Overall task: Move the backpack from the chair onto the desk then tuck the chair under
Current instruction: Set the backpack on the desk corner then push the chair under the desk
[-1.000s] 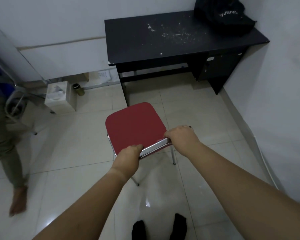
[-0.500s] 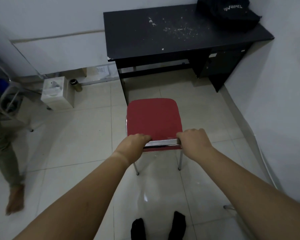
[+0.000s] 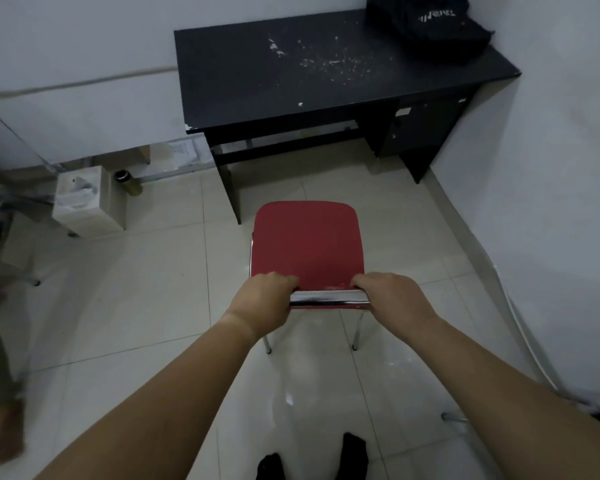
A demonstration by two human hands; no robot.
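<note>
On table (image 3: 243,81), far right corner: black backpack (image 3: 426,24), already delivered. Below, on tiled floor: red chair (image 3: 307,247), facing table opening. Left hand (image 3: 262,301), right hand (image 3: 392,299): fingers clamped on chrome backrest rail (image 3: 329,296), positioned for pushing under.

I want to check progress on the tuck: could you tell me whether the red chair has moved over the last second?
Yes. The red chair has turned square to the black desk and moved toward its opening, both hands gripping its back.

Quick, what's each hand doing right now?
Left hand: closed on the red chair, back edge.
Right hand: closed on the same edge.
</note>
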